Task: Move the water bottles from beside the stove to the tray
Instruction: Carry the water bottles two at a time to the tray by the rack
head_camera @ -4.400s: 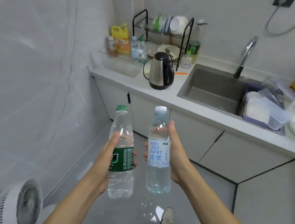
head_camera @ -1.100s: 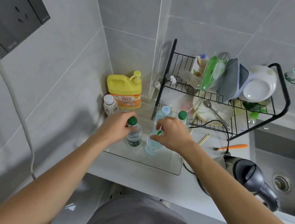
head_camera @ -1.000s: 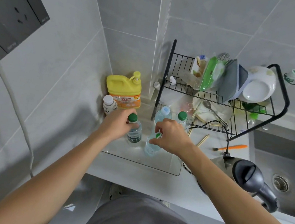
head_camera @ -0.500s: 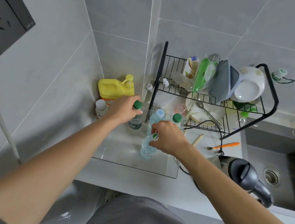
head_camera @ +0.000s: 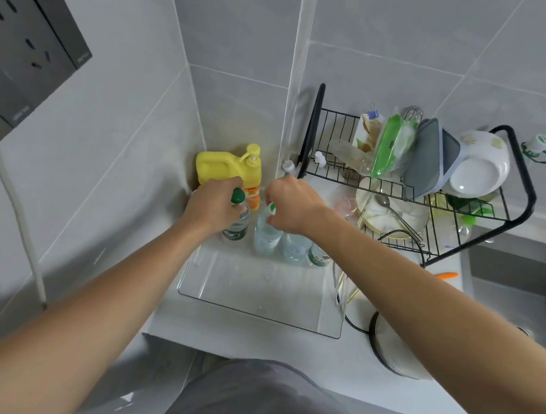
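A clear plastic tray lies on the white counter in the corner. My left hand grips the neck of a green-capped water bottle that stands upright at the tray's far left. My right hand holds the top of a white-capped water bottle standing just right of it. Two more water bottles stand in the same row at the tray's far edge, partly hidden under my right forearm.
A yellow detergent jug stands in the corner behind the tray. A black wire dish rack with plates and bowls is to the right. The kettle base and the sink lie further right. A wall socket hangs on the left.
Both hands have pushed the two bottles further back on the tray, into the row by its far edge. The camera has tilted down and moved closer.
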Demonstrator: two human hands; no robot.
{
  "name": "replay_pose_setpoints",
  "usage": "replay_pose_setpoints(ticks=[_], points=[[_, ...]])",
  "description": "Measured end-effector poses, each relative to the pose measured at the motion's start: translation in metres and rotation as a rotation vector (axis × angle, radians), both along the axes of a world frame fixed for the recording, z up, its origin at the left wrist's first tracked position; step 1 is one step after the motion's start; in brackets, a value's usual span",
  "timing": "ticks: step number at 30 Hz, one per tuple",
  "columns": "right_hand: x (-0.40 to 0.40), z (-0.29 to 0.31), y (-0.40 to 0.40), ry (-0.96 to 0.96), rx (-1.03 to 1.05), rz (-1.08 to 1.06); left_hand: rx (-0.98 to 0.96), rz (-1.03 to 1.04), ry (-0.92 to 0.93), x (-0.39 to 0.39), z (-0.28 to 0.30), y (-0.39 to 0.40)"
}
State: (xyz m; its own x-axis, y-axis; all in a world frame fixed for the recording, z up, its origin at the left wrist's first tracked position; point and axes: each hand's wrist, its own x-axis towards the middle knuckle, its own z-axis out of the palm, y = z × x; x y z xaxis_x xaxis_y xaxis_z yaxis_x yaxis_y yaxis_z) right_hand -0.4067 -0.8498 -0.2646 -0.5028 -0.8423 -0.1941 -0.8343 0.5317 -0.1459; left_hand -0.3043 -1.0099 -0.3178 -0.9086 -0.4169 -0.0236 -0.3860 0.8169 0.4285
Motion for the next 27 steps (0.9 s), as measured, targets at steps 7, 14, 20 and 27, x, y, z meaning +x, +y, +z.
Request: replay_pose_setpoints(ticks=[7,14,20,27], points=[[-0.010,-0.007,-0.013,-0.011,0.076,0.040,0.058,-0.021,0.043,0.013,-0.003,-0.007],[-0.017,-0.014,-0.004,-0.017,0.077,0.017,0.110,-0.033,0.064,0.011,-0.009,-0.002],[-0.013,-0.016,0.000,-0.010,0.071,0.022,0.184,-0.031,0.091,0.001,-0.011,0.014],[-0.010,-0.019,0.004,0.017,0.052,0.034,0.162,-0.052,0.061,-0.004,-0.009,0.014]])
